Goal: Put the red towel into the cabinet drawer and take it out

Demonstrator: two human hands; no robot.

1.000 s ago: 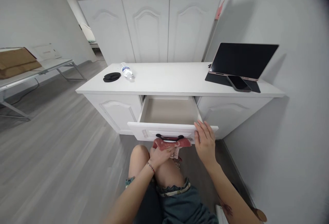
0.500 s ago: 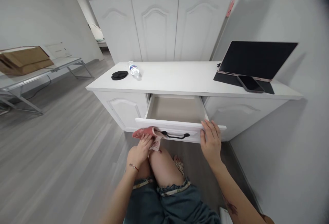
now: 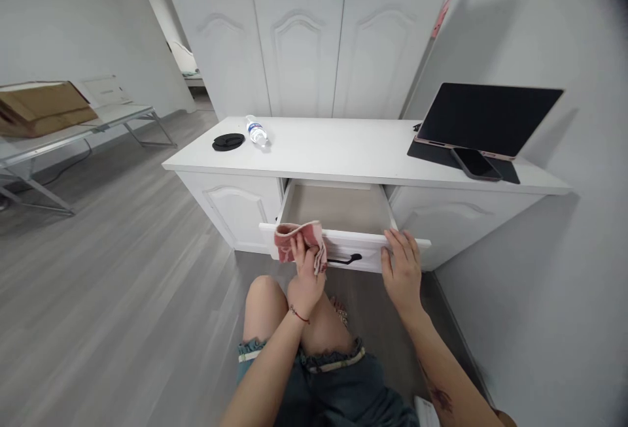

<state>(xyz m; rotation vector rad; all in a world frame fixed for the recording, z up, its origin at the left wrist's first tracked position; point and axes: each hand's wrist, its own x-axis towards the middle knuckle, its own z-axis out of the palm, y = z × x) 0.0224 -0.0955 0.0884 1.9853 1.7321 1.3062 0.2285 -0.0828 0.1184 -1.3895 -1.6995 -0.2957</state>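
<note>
Cloth (image 3: 300, 239), pink and bunched, sits at the centre of the frame, draped over the left end of the drawer (image 3: 366, 242) front. Our left hand (image 3: 307, 280) is clamped on it, fingers curled over the fabric and pressing it against the white panel. Our right hand (image 3: 403, 270) lies open and flat on the right end of the same front edge, fingers slightly spread, gripping nothing (only resting on the rim). The two hands are apart, with the black handle (image 3: 347, 259) between them, its left end hidden by a hanging corner of the cloth.

The drawer stands pulled out of the low cabinet (image 3: 333, 149), and inside we see only its beige floor. On the cabinet top, left of centre, a bottle (image 3: 256, 132) lies on its side just beside a black disc (image 3: 228, 142). At the right of the frame a tablet (image 3: 488, 119) leans propped up, with a phone (image 3: 475, 164) lying in front of it.
</note>
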